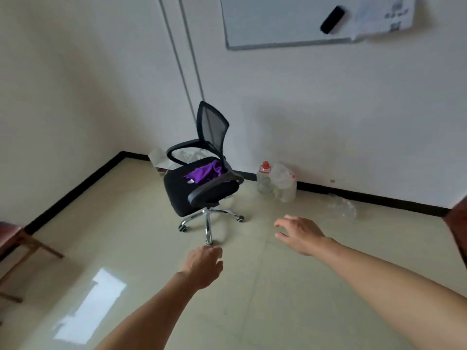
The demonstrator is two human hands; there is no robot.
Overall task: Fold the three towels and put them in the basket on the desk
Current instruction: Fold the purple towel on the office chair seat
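A crumpled purple towel (204, 172) lies on the seat of a black mesh office chair (199, 188) near the room's corner. My left hand (203, 265) is stretched forward over the floor, short of the chair's wheeled base, its fingers loosely curled and holding nothing. Further right, my right hand (299, 233) reaches out with its fingers spread and nothing in them. Both hands are well apart from the towel. No basket, desk or other towel is in view.
Clear plastic water jugs (276, 181) stand against the wall right of the chair, with crumpled clear plastic (341, 207) beyond them. A wooden furniture leg (30, 245) shows at the left edge, a brown edge (458, 223) at the right. A whiteboard (285, 21) hangs on the wall.
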